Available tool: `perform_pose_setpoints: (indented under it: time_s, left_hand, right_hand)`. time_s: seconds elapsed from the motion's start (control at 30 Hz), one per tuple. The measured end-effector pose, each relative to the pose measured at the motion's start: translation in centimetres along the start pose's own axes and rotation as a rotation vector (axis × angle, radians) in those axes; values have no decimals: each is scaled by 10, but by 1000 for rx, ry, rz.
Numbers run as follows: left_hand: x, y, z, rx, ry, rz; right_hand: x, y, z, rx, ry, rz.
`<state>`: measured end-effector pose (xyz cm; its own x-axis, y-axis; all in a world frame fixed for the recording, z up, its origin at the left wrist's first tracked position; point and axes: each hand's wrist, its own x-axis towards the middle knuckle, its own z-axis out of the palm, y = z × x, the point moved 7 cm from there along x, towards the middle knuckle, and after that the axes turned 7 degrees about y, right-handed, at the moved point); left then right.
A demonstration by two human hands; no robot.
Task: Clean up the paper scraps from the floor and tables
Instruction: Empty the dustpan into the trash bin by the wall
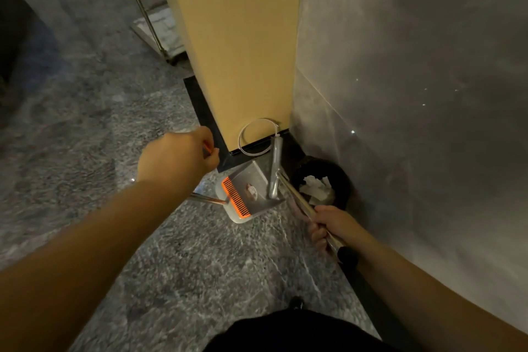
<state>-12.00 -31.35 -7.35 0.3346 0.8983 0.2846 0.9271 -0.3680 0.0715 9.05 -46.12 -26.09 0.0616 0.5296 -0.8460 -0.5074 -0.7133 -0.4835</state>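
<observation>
From the head view, your right hand (325, 226) has its grip around the metal broom handle (303, 203); your left hand (180, 156) pinches an orange-tipped handle, steadying the grey dustpan with orange comb (248, 194) beside the round black bin (340, 177), where white paper scraps (315, 184) already lie.

Left hand (178, 156) grips an orange-tipped handle mid-frame; right hand (325, 226) grips a metal pole (303, 203) lower right. Dustpan (251, 194) sits centre, beside a black bin (340, 177) with paper scraps (315, 187).
</observation>
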Motion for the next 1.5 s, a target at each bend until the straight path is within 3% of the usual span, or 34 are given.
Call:
perform_pose_setpoints:
  time_s: [0.23, 0.47, 0.8, 1.2, 1.5]
  left_hand:
    - [59, -29, 36, -15, -30, 5]
    - [140, -51, 88, -22, -158, 212]
    - [221, -65, 121, -210, -209, 553]
    - [214, -54, 137, -307, -209, 728]
    - [187, -49, 133, -315, -229, 711]
  right_hand:
    - [32, -35, 12, 85, 75, 11]
    - [72, -49, 43, 260, 204, -4]
    - [107, -28, 125, 536, 422, 57]
    - [95, 1, 150, 672, 529, 52]
    - [82, 42, 125, 677, 575, 63]
